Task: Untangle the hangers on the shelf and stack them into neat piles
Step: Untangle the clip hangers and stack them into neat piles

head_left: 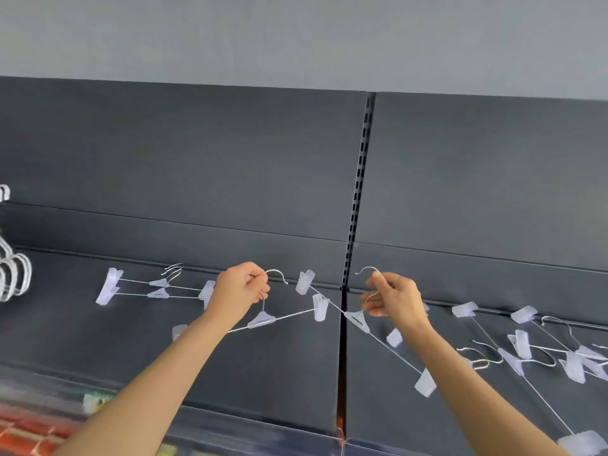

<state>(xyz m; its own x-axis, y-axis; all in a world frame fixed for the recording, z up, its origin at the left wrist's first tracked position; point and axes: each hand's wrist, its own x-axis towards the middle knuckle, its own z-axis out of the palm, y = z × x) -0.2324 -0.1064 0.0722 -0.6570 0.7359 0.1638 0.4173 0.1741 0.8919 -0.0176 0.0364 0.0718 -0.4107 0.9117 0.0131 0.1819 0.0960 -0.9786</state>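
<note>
My left hand is closed on the metal hook of a clear clip hanger, held above the dark shelf. My right hand pinches the hook of a second clip hanger, whose bar slants down to the right; its upper clip lies close to the first hanger's right clip. A neat pile of two clip hangers lies on the shelf to the left. A tangle of several clip hangers is spread over the shelf on the right.
White hangers sit at the far left edge. A slotted upright divides the dark back panel. Blurred colourful goods show below the shelf's front edge.
</note>
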